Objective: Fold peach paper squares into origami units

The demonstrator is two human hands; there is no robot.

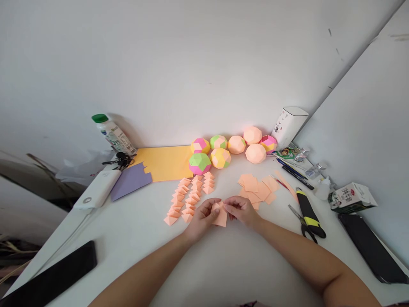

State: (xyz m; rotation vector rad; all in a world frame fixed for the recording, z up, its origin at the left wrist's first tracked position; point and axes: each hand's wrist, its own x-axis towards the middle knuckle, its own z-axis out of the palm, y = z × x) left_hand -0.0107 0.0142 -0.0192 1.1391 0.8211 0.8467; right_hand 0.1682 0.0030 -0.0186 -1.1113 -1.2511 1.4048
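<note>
Between both hands is a small peach paper piece [221, 219], held just above the white table. My left hand [203, 215] pinches its left side with thumb and fingers. At the paper's upper right edge, the fingers of my right hand [242, 209] are closed on it. Rows of folded peach paper units [186, 197] stand to the left of my left hand. Flat peach paper squares [262, 190] lie in a loose pile beyond my right hand. Behind them sit several faceted paper balls [220, 158] in peach, yellow, green and pink.
Scissors [303, 222] and a black-yellow utility knife [309, 213] lie at right, near pens [295, 174], a milk carton [352, 197] and a black phone [372, 247]. Yellow card [169, 163], purple card [131, 182], a bottle [114, 134], keys [122, 159] and a white power bank [98, 189] are at left.
</note>
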